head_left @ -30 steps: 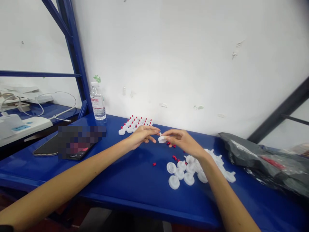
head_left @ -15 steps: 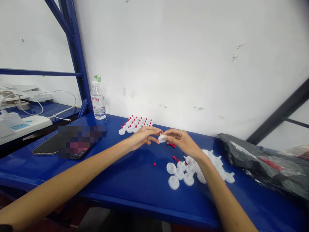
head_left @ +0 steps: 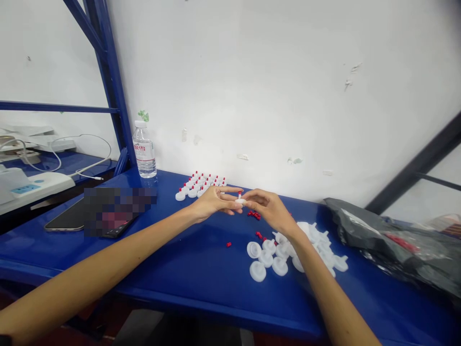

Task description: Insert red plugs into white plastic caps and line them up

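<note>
Above the middle of the blue table, a white nozzle cap [head_left: 240, 202] with a red tip stands upright between my two hands. My left hand [head_left: 216, 201] is closed on its left side, with a finger reaching across to the red tip. My right hand [head_left: 269, 207] pinches the cap's right edge. Just behind my left hand, several white caps with red tips [head_left: 193, 193] stand in rows. Small red tips [head_left: 254, 215] lie under my right hand, and a single red tip [head_left: 228, 244] lies nearer. White caps without tips [head_left: 280, 265] are heaped beneath my right forearm.
A water bottle [head_left: 144, 153] stands by the blue rack post. Dark phone-like devices [head_left: 65, 215], partly blurred, lie on the left. A grey plastic bag [head_left: 382, 242] rests on the right. Behind the table rises a white wall [head_left: 252, 96].
The cap has turned from tilted to upright, with its red tip on top. My left fingers have shifted further around it. The whole view has moved slightly.
</note>
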Demonstrator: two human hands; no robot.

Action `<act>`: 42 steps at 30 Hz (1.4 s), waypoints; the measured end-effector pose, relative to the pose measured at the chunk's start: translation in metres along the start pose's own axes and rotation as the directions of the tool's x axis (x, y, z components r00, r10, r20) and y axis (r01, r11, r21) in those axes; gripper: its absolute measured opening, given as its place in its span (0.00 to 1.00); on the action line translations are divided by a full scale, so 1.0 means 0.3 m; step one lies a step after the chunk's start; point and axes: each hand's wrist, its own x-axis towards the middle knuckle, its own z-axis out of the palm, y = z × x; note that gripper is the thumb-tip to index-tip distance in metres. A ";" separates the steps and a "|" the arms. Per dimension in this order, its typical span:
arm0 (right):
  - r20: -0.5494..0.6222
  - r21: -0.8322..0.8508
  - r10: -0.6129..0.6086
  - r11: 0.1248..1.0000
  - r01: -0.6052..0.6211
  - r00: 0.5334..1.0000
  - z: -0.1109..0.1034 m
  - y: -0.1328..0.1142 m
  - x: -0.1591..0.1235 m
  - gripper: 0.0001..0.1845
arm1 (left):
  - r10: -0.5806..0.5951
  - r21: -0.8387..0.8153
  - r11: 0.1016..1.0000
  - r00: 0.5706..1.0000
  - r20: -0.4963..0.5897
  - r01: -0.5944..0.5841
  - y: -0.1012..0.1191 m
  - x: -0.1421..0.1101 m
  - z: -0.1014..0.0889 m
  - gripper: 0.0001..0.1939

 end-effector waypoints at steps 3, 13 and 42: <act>-0.011 -0.006 -0.001 1.000 0.001 1.000 0.001 0.001 0.000 0.13 | 0.025 0.046 0.999 1.000 -0.001 -0.025 -0.005 0.001 -0.002 0.37; -0.054 -0.045 0.001 0.999 -0.003 0.999 0.005 -0.001 0.002 0.14 | 0.058 0.149 0.988 0.992 -0.114 -0.041 -0.013 0.000 0.006 0.36; -0.141 -0.161 0.076 0.982 -0.099 0.987 -0.018 -0.048 -0.007 0.18 | 0.123 0.896 0.272 0.911 -0.394 0.351 0.094 0.001 -0.216 0.12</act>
